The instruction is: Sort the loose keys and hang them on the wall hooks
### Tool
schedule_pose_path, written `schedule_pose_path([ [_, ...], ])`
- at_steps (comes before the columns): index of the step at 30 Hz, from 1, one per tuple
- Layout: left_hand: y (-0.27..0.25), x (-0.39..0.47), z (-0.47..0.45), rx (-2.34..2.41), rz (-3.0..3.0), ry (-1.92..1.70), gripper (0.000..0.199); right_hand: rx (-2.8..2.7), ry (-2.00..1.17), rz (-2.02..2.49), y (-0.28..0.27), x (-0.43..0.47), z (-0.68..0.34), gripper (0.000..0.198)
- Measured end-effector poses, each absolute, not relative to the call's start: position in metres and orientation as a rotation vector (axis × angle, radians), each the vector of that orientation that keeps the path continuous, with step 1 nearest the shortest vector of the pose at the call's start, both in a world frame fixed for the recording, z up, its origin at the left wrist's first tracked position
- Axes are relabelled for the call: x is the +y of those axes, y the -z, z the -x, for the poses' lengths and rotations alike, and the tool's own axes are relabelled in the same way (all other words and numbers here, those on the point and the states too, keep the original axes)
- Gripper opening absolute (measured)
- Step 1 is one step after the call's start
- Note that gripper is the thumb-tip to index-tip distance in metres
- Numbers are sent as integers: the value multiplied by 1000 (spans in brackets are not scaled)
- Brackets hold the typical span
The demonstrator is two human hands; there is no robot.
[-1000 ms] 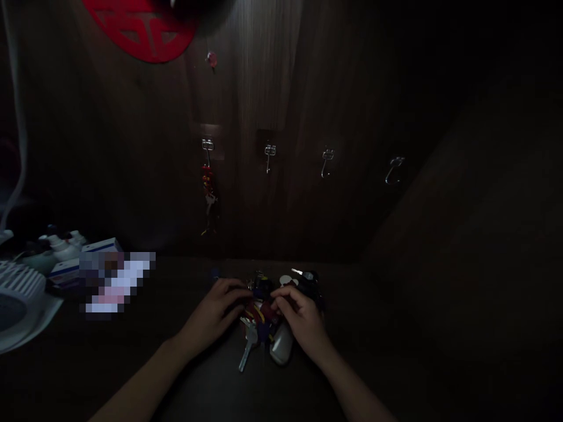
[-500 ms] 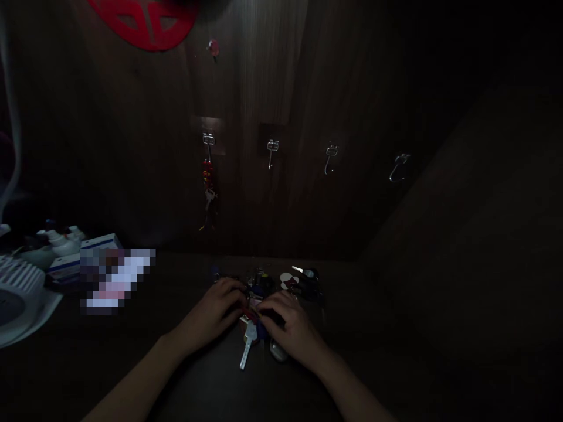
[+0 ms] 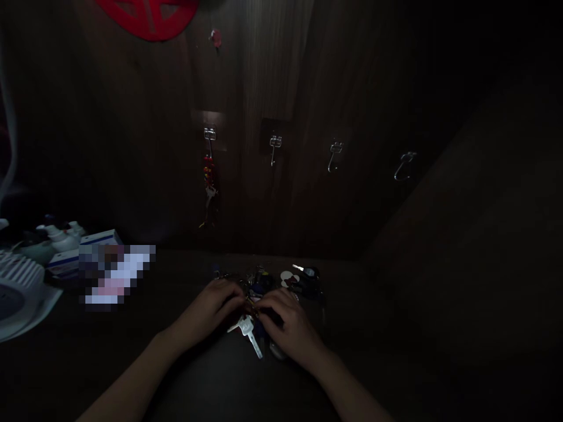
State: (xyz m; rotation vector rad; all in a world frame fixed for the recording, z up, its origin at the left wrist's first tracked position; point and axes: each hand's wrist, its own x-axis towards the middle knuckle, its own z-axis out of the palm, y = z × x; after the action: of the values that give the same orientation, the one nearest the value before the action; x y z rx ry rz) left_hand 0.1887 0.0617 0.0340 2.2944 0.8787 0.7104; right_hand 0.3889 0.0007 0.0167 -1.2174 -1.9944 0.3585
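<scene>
Both my hands meet over a dark surface, around a bunch of keys. My left hand (image 3: 215, 306) has its fingers closed at the top of the bunch, and my right hand (image 3: 288, 322) pinches it from the other side. A silver key (image 3: 250, 335) hangs out below my fingertips, pointing down and right. The fingers hide the ring. A rounded grey fob (image 3: 277, 350) lies under my right hand. Just beyond the hands, more keys and fobs lie heaped, with a white mouse-shaped tag (image 3: 287, 276) and a black car key (image 3: 311, 273).
On the wall behind, a string of red beads with keys (image 3: 209, 176) hangs from the leftmost hook (image 3: 210, 133). Bare hooks include one in the middle (image 3: 275, 142). Small boxes (image 3: 99, 237), white bottles (image 3: 59, 237) and a slatted white device (image 3: 17, 287) stand at left.
The silver key has swung from pointing down-left to down-right, and a second thin key shows at its left. Both hands stay nearly in place; the view has shifted slightly.
</scene>
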Motion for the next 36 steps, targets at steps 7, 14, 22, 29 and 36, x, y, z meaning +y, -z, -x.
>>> schedule_pose_path([
  [7, -44, 52, -198, 974, -1931, -690, 24, -1985, -350, 1214, -17, 0, -381, 15],
  [14, -46, 50, -202, 930, -1726, -652, 28, -1844, -478, 1331, -16, 0, -375, 10],
  [22, -49, 53, -197, 924, -1632, -699, 33, -1672, -584, 1311, -12, 2, -376, 12],
  [29, -49, 56, -188, 822, -1786, -600, 22, -1673, -548, 1241, -10, 1, -378, 12],
  [36, -54, 59, -183, 856, -2047, -669, 16, -1837, -581, 1184, -18, -7, -375, 10],
])
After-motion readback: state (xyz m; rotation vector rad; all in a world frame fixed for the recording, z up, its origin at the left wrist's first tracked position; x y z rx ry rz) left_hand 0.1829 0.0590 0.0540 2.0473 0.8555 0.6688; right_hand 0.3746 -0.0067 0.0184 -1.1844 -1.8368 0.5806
